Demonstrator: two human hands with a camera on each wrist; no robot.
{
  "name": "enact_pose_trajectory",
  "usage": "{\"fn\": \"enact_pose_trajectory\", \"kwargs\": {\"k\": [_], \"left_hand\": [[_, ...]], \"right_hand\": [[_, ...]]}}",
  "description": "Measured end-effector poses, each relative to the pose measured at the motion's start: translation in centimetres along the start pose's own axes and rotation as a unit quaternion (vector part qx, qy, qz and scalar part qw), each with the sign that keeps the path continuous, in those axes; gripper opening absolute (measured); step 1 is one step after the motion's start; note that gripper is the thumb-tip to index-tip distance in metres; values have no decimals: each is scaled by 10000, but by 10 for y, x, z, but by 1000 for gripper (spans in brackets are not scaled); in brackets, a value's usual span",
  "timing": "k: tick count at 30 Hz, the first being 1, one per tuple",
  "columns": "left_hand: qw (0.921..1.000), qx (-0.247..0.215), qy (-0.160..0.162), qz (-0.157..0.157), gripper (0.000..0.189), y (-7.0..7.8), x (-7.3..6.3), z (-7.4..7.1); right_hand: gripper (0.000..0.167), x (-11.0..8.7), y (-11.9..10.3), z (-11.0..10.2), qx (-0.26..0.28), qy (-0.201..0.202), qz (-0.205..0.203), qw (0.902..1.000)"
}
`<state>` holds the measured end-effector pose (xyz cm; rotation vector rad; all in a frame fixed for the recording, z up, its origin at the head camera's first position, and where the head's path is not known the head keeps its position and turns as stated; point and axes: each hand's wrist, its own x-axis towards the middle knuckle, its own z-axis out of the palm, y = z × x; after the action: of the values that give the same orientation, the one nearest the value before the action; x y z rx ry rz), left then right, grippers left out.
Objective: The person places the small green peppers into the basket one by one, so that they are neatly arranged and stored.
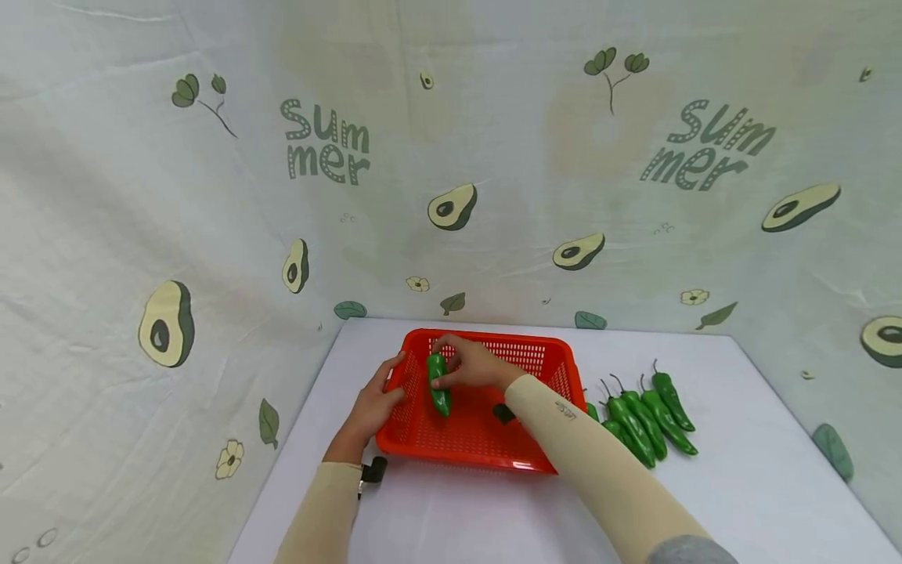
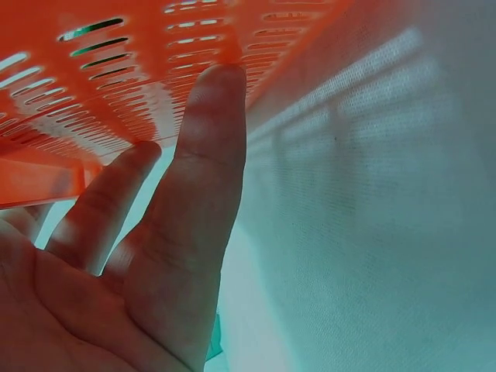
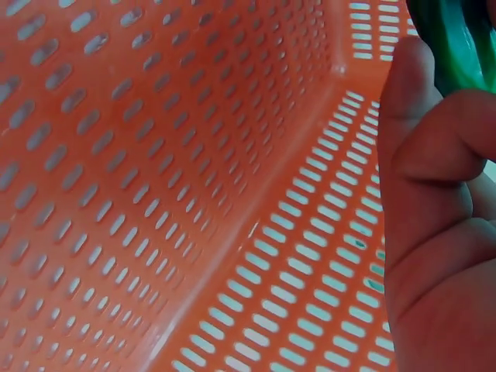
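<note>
My right hand reaches into a red perforated plastic basket and pinches a green chili pepper near its stem end. The pepper hangs lengthwise inside the basket's left half; in the right wrist view only part of this pepper shows beside the fingers. At the basket's left side, my left hand holds the rim, its thumb lying over the edge. From the left wrist view, fingers of that hand reach up to the slotted outer wall.
Several green peppers lie in a row on the white table, right of the basket and partly behind the right forearm. A cloth wall printed with avocados and lettering closes off the table's back and sides.
</note>
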<state>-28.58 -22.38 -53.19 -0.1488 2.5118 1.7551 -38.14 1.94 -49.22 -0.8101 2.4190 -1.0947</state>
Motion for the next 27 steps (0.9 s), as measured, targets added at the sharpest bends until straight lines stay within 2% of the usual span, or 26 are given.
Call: {"fn": "enact_pose_trajectory", "kwargs": {"k": [15,27], "left_hand": [[10000,65,7,29,70,2,-4,2],[10000,71,-1,-24,68,-1,0,1]], "right_hand": [[56,18,1,14,-519,-302,133,9981],[54,24,1,22,-606,-400,122,9973]]}}
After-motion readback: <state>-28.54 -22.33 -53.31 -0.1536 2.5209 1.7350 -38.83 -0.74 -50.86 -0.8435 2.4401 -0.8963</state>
